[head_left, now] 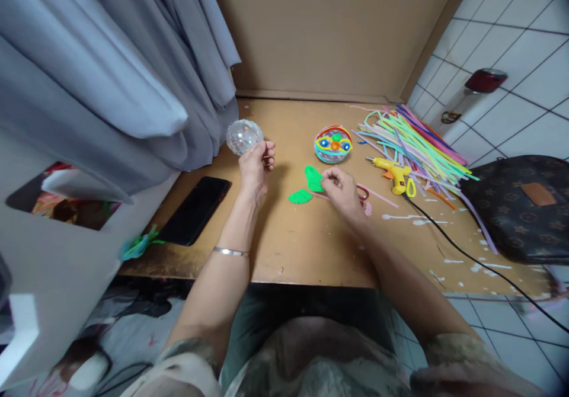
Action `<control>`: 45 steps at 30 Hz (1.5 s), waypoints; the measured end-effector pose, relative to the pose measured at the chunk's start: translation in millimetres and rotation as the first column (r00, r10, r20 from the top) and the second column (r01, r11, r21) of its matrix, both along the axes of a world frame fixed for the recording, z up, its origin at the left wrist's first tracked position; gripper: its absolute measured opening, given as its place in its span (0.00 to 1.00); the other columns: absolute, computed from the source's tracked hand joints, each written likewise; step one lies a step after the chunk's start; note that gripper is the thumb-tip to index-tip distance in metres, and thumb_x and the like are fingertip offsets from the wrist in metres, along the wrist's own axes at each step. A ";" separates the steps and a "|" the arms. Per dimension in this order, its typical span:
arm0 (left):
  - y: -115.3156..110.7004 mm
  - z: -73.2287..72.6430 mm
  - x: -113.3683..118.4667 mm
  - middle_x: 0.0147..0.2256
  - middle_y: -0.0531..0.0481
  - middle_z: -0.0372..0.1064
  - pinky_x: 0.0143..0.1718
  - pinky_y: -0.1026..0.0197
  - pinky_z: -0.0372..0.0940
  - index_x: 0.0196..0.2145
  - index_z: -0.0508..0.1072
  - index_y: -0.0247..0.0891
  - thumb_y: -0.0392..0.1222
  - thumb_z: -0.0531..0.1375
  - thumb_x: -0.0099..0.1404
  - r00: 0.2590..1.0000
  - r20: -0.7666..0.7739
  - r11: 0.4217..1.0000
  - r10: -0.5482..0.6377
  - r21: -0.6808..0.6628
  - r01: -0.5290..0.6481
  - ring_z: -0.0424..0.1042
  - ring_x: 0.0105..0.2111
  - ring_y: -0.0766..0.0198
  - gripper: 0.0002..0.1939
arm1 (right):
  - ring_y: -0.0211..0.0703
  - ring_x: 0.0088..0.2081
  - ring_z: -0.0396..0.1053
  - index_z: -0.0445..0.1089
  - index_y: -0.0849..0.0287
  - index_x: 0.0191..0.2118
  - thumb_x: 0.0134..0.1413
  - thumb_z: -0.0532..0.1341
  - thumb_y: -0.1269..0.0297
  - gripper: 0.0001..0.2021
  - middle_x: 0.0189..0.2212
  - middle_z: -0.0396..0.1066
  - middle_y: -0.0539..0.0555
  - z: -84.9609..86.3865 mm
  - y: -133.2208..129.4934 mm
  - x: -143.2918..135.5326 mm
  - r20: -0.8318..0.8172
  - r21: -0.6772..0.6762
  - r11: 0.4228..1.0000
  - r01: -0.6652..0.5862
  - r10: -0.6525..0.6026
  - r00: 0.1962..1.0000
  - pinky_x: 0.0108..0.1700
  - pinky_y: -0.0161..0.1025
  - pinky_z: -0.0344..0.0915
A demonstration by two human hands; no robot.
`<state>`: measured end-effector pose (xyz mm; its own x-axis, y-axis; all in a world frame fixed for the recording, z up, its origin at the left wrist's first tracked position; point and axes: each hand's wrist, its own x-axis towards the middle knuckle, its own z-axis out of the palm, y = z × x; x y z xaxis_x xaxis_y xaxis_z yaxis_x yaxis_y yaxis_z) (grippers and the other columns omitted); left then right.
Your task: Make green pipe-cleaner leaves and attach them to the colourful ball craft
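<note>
My left hand (256, 163) is closed at the lower right of a clear, faceted plastic ball (244, 137), held over the back left of the table. The fingers of my right hand (341, 188) are pinched together at the right edge of a bright green, pear-shaped piece (313, 178). A smaller green leaf-shaped piece (300, 196) with a notched edge lies just left of it. Beyond my right hand stands a decorated ball (333, 144) with blue eyes, an orange centre and coloured bands. Red-handled scissors (364, 193) are partly hidden behind my right hand.
A yellow glue gun (393, 175) with a trailing black cord lies right. Behind it is a heap of pipe cleaners (413, 142). A brown bag (520, 207) sits at the right edge, a black phone (195, 210) at left. Grey curtain (178, 59) hangs left.
</note>
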<state>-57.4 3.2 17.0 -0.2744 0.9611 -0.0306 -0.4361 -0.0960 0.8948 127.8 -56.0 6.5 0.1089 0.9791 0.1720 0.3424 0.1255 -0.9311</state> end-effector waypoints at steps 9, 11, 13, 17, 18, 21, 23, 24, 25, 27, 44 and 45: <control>1.4 -3.4 4.4 0.21 0.56 0.66 0.18 0.70 0.52 0.27 0.73 0.37 0.47 0.64 0.63 0.988 -0.156 1.000 0.000 -0.025 -0.004 0.61 0.17 0.74 0.12 | 0.42 0.29 0.67 0.73 0.59 0.33 0.55 0.56 0.63 0.09 0.27 0.73 0.53 -14.8 -1.6 -4.8 0.434 0.010 0.947 -0.320 0.284 0.855 0.34 0.38 0.58; 2.9 -5.3 3.8 0.21 0.55 0.66 0.18 0.70 0.52 0.27 0.74 0.37 0.46 0.64 0.64 0.990 -0.142 1.000 0.000 -0.015 -0.003 0.61 0.17 0.74 0.12 | 0.43 0.31 0.69 0.74 0.59 0.33 0.56 0.56 0.63 0.10 0.29 0.75 0.54 -19.7 1.9 -5.5 0.467 0.049 0.943 -0.330 0.271 0.842 0.35 0.38 0.59; 4.8 -7.9 2.7 0.22 0.54 0.67 0.19 0.69 0.52 0.27 0.74 0.37 0.46 0.64 0.64 0.992 -0.127 1.000 -0.011 -0.007 0.010 0.61 0.18 0.74 0.12 | 0.44 0.33 0.70 0.75 0.58 0.33 0.58 0.55 0.63 0.11 0.31 0.76 0.55 -23.0 5.6 -6.0 0.490 0.093 0.938 -0.333 0.248 0.836 0.37 0.39 0.60; 7.7 -12.5 2.7 0.23 0.52 0.68 0.20 0.67 0.54 0.27 0.75 0.37 0.45 0.64 0.64 0.992 -0.125 1.000 -0.030 0.000 0.030 0.64 0.20 0.72 0.11 | 0.45 0.34 0.70 0.76 0.58 0.36 0.61 0.54 0.64 0.13 0.33 0.76 0.55 -24.8 10.8 -6.9 0.545 0.094 0.941 -0.326 0.225 0.808 0.39 0.40 0.62; 7.9 -13.0 3.1 0.23 0.52 0.69 0.21 0.67 0.54 0.27 0.75 0.37 0.44 0.64 0.64 0.991 -0.130 1.000 -0.031 0.001 0.031 0.64 0.20 0.72 0.11 | 0.46 0.36 0.70 0.76 0.58 0.38 0.61 0.54 0.63 0.13 0.35 0.76 0.56 -24.4 11.1 -6.9 0.570 0.090 0.942 -0.324 0.218 0.792 0.40 0.41 0.62; 7.7 -12.9 4.8 0.23 0.52 0.68 0.21 0.67 0.53 0.26 0.75 0.36 0.42 0.62 0.65 0.988 -0.155 1.000 -0.026 0.004 0.027 0.63 0.19 0.72 0.11 | 0.52 0.44 0.69 0.75 0.60 0.49 0.62 0.57 0.60 0.15 0.44 0.74 0.61 -22.4 9.0 -6.4 0.679 0.076 0.937 -0.341 0.202 0.706 0.46 0.46 0.62; 7.0 -12.2 5.9 0.22 0.52 0.68 0.21 0.67 0.53 0.26 0.75 0.36 0.41 0.62 0.65 0.985 -0.172 1.000 -0.024 0.008 0.026 0.62 0.19 0.72 0.11 | 0.56 0.50 0.67 0.74 0.60 0.52 0.62 0.59 0.60 0.17 0.49 0.72 0.64 -21.2 6.1 -6.6 0.758 0.042 0.929 -0.367 0.209 0.618 0.48 0.48 0.60; 6.5 -11.8 6.5 0.22 0.53 0.68 0.21 0.67 0.52 0.25 0.75 0.36 0.41 0.61 0.65 0.984 -0.179 1.000 -0.026 0.009 0.028 0.62 0.19 0.72 0.11 | 0.57 0.51 0.65 0.74 0.59 0.52 0.62 0.60 0.60 0.16 0.50 0.71 0.64 -20.7 4.6 -6.9 0.787 0.021 0.928 -0.373 0.215 0.578 0.49 0.49 0.59; 5.9 -11.5 7.2 0.22 0.53 0.68 0.21 0.67 0.52 0.25 0.75 0.36 0.40 0.61 0.65 0.983 -0.183 0.999 -0.029 0.010 0.031 0.61 0.19 0.72 0.11 | 0.58 0.52 0.64 0.74 0.58 0.51 0.62 0.60 0.61 0.15 0.51 0.71 0.64 -20.4 3.3 -7.5 0.806 -0.001 0.928 -0.373 0.222 0.549 0.49 0.49 0.58; 4.4 -11.2 9.1 0.22 0.53 0.68 0.21 0.67 0.52 0.24 0.75 0.36 0.39 0.61 0.65 0.981 -0.191 0.999 -0.038 0.014 0.041 0.60 0.19 0.72 0.11 | 0.58 0.53 0.63 0.73 0.58 0.50 0.61 0.61 0.64 0.13 0.52 0.71 0.63 -20.0 1.5 -9.1 0.819 -0.037 0.932 -0.360 0.235 0.524 0.48 0.49 0.57; -0.2 -33.5 28.3 0.22 0.54 0.70 0.27 0.67 0.56 0.23 0.76 0.36 0.36 0.62 0.58 0.880 -0.464 0.988 -0.103 0.056 0.145 0.63 0.24 0.68 0.07 | 0.56 0.52 0.66 0.74 0.60 0.44 0.65 0.56 0.66 0.10 0.46 0.73 0.63 -13.3 -9.6 -19.2 0.857 0.028 0.903 -0.429 0.200 0.475 0.56 0.54 0.55; -1.1 -32.7 28.6 0.22 0.54 0.70 0.26 0.67 0.56 0.23 0.76 0.36 0.37 0.63 0.57 0.889 -0.446 0.988 -0.106 0.052 0.144 0.62 0.23 0.69 0.06 | 0.55 0.51 0.67 0.74 0.59 0.43 0.64 0.57 0.65 0.09 0.45 0.73 0.62 -15.7 -7.2 -16.4 0.802 0.082 0.909 -0.408 0.183 0.568 0.55 0.53 0.56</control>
<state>-28.8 2.1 -15.8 -0.1183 0.9823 0.1449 -0.0116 -0.1473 0.9890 111.5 -63.2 -9.2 -0.4603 0.8460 0.2693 0.8088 0.5246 -0.2657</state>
